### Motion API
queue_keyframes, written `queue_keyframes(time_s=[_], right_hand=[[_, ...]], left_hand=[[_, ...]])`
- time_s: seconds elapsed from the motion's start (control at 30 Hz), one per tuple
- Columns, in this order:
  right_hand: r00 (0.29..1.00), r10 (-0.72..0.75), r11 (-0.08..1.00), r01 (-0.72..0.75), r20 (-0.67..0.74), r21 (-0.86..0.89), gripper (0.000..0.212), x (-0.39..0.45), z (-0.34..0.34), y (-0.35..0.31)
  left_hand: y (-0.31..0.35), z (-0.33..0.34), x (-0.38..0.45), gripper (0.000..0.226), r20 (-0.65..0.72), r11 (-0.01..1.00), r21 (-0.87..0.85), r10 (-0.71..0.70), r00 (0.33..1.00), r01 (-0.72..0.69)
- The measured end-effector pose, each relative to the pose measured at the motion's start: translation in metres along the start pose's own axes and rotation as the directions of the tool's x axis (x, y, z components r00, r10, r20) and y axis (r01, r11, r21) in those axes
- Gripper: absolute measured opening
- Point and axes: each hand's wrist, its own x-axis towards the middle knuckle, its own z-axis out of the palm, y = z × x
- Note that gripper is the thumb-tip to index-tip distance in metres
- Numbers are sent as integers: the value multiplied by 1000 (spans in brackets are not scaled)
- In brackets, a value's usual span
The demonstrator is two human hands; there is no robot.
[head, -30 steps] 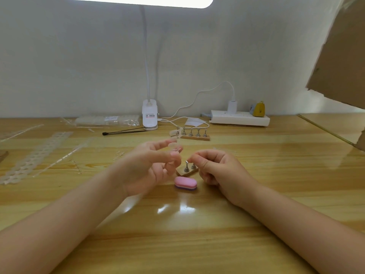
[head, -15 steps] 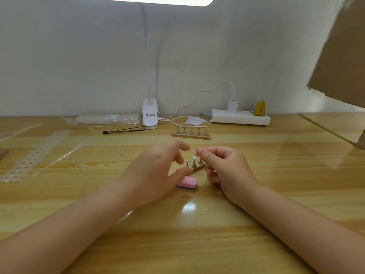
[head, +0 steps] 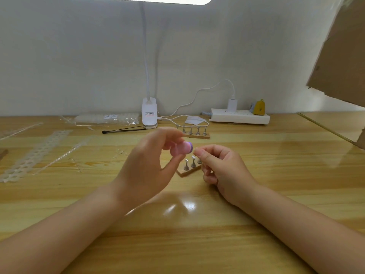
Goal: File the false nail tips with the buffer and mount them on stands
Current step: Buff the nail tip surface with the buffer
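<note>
So we're somewhere in the filing stage, by the look of it. Mid-frame, our left hand (head: 144, 171) has the pink buffer (head: 180, 148) lifted off the desk (head: 197, 244), fingers clamped on it with its purple end facing right. Just beside it, our right hand (head: 223, 171) has its thumb and forefinger pinched together at the tips; we guess there's a nail tip in there, but it's too small and clear to actually make out. Right behind the hands sits the near stand (head: 189, 168), a little wooden base with metal pegs that look bare, so mounting seems not done yet there. Farther back, center frame, a second stand (head: 194, 133) has a row of pegs; can't tell if anything's on them. The buffer's a chunky rounded pink block, a bit blurred.
</note>
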Motion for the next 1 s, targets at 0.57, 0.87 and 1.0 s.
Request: queue_keyframes(time_s=[0.57,0.87,1.0], right_hand=[[976,65,995,-80,208,65,13,-3,2,-7],[974,68,992,-88,216,85,8,-3,1,-7],[973,57,996,-71,224,53,15,-3,2,-6]], left_hand=[[-10,-4,-8,17,76,992,95,72,995,-79],[-11,-2,-8,21,116,999,12,29,993,-30],[0,3,-3,24,52,989,-136,66,996,-59]])
